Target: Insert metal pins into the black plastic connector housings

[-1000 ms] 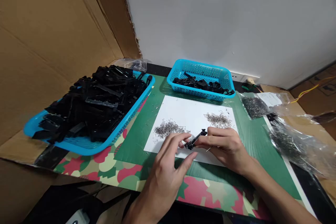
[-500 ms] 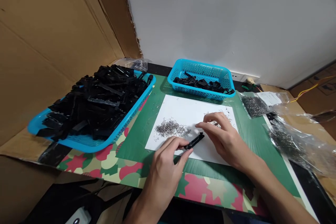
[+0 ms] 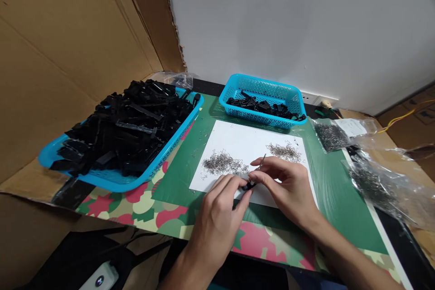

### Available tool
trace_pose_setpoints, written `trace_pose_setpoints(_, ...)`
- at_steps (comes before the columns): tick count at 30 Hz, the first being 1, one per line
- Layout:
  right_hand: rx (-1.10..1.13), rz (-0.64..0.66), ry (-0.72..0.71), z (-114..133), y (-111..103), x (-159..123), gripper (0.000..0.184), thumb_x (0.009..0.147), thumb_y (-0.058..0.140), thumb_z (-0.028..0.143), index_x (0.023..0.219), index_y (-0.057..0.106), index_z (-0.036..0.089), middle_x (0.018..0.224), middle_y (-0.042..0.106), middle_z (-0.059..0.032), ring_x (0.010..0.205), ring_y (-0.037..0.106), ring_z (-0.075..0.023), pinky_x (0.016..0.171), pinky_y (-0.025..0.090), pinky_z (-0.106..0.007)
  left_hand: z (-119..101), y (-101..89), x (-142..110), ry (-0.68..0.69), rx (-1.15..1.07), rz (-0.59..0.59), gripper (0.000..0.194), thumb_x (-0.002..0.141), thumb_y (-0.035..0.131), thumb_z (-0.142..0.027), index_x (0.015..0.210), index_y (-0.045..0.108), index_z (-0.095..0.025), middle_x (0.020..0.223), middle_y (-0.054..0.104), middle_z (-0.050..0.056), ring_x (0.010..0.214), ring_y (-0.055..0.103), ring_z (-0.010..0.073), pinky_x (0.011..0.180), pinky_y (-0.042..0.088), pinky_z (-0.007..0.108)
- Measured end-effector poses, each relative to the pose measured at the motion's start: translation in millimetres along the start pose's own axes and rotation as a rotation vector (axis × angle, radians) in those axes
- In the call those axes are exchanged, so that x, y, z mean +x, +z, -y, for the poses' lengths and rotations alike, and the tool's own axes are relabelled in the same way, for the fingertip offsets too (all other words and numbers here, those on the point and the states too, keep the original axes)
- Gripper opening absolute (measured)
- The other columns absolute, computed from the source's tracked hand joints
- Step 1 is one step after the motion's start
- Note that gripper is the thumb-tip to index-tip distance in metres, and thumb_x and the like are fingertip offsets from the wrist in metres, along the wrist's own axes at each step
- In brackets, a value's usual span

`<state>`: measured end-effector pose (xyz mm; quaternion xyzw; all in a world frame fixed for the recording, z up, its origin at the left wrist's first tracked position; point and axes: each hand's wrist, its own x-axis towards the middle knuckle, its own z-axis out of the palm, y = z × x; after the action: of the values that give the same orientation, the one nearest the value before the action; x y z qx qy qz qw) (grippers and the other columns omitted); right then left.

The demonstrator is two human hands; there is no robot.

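My left hand (image 3: 220, 213) is closed on a small black plastic part (image 3: 249, 186) over the sheet of white paper (image 3: 244, 138). Most of that part is covered by fingers. Bent over its far end, my right hand (image 3: 285, 186) has its fingertips pinched together at the part. A thin metal rod (image 3: 263, 161) sticks up from between the right fingers; its lower end is hidden. Just beyond the left fingers lies a pile of tiny bent wire springs (image 3: 220, 162). Behind the right hand is a second, browner pile of springs (image 3: 284, 151).
A large blue basket (image 3: 125, 186) heaped with black plastic parts (image 3: 129, 127) stands at left. At the back, a smaller blue basket (image 3: 231, 82) holds similar parts. Clear bags of metal bits (image 3: 329, 137) lie at right on the green mat (image 3: 340, 186). Cardboard (image 3: 68, 31) walls the left side.
My right hand drew back from the black part, turned the rod upward, then came in to the part again. My left hand closed on the part's near end and kept hold.
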<state>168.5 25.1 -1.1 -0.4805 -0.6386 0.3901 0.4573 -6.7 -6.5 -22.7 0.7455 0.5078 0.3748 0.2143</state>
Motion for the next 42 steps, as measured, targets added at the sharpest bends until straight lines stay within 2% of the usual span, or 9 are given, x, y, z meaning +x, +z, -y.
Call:
trace_pose_setpoints(3, -0.030, -0.001, -0.021, -0.2, 0.8, 0.9, 0.005, 0.094, 0.074, 0.024, 0.095, 0.077, 0.020, 0.076, 0.078, 0.0000, 0.065, 0.074, -0.0146, 0.065, 0.059, -0.024, -0.3, 0.1, -0.5, 0.007, -0.002, -0.006, 0.016, 0.095, 0.067, -0.008, 0.096, 0.059, -0.021, 0.092, 0.066, 0.000, 0.087, 0.066, 0.0185, 0.076, 0.049, 0.030)
trace_pose_setpoints(6, -0.096, 0.052, -0.075, 1.6, 1.0, 1.3, 0.013, 0.097, 0.070, 0.023, 0.086, 0.075, 0.020, 0.075, 0.076, -0.0003, 0.065, 0.071, -0.0141, 0.065, 0.057, -0.025, -0.6, -0.9, 1.0, 0.002, 0.001, 0.004, 0.016, 0.095, 0.066, -0.007, 0.096, 0.060, -0.021, 0.091, 0.066, 0.000, 0.086, 0.066, 0.0187, 0.075, 0.049, 0.031)
trace_pose_setpoints(9, -0.151, 0.086, -0.132, 3.2, 1.2, 0.5, 0.016, 0.099, 0.067, 0.020, 0.085, 0.075, 0.019, 0.079, 0.076, -0.0013, 0.070, 0.071, -0.0147, 0.069, 0.058, -0.026, -1.0, -2.1, 3.5, -0.019, 0.000, -0.001, 0.017, 0.094, 0.067, -0.005, 0.092, 0.060, -0.021, 0.088, 0.065, -0.001, 0.082, 0.065, 0.0179, 0.072, 0.048, 0.030)
trace_pose_setpoints(15, -0.089, -0.028, -0.071, -0.5, 2.1, -1.7, 0.004, 0.094, 0.074, 0.023, 0.095, 0.076, 0.020, 0.077, 0.077, 0.0006, 0.067, 0.074, -0.0136, 0.065, 0.061, -0.023, -1.6, -2.9, 3.8, 0.009, -0.033, -0.010, 0.015, 0.095, 0.068, -0.007, 0.094, 0.062, -0.021, 0.090, 0.068, 0.000, 0.085, 0.067, 0.0177, 0.074, 0.049, 0.029)
trace_pose_setpoints(22, -0.089, -0.103, -0.074, -0.7, 2.6, -4.2, 0.010, 0.094, 0.075, 0.025, 0.103, 0.078, 0.021, 0.080, 0.079, -0.0008, 0.068, 0.077, -0.0166, 0.067, 0.065, -0.028, -0.8, -0.3, 1.9, 0.010, -0.032, -0.012, 0.015, 0.095, 0.067, -0.007, 0.097, 0.063, -0.021, 0.094, 0.070, 0.002, 0.089, 0.069, 0.0194, 0.078, 0.052, 0.031)
trace_pose_setpoints(28, -0.115, -0.057, -0.102, 0.2, 4.4, -3.5, 0.005, 0.093, 0.075, 0.022, 0.096, 0.079, 0.022, 0.078, 0.081, -0.0002, 0.067, 0.079, -0.0176, 0.066, 0.065, -0.027, -2.4, -1.5, 1.9, 0.032, -0.004, -0.013, 0.017, 0.094, 0.067, -0.005, 0.094, 0.061, -0.021, 0.091, 0.068, 0.001, 0.085, 0.067, 0.0193, 0.074, 0.051, 0.030)
trace_pose_setpoints(37, -0.239, 0.043, -0.209, 5.4, 2.0, -3.4, 0.015, 0.098, 0.068, 0.018, 0.087, 0.078, 0.020, 0.078, 0.079, -0.0010, 0.065, 0.075, -0.0162, 0.064, 0.060, -0.028, -4.7, -3.0, 0.1, 0.042, -0.014, 0.004, 0.019, 0.095, 0.062, -0.001, 0.094, 0.063, -0.020, 0.092, 0.069, 0.002, 0.086, 0.066, 0.0189, 0.075, 0.050, 0.031)
trace_pose_setpoints(42, -0.235, 0.035, -0.208, 5.3, 2.5, -7.2, 0.014, 0.096, 0.070, 0.018, 0.086, 0.079, 0.022, 0.080, 0.081, -0.0004, 0.068, 0.076, -0.0171, 0.065, 0.061, -0.030, -5.8, -2.7, 0.5, 0.002, -0.013, 0.024, 0.019, 0.096, 0.060, -0.002, 0.091, 0.065, -0.020, 0.089, 0.069, 0.003, 0.085, 0.066, 0.0196, 0.075, 0.051, 0.032)
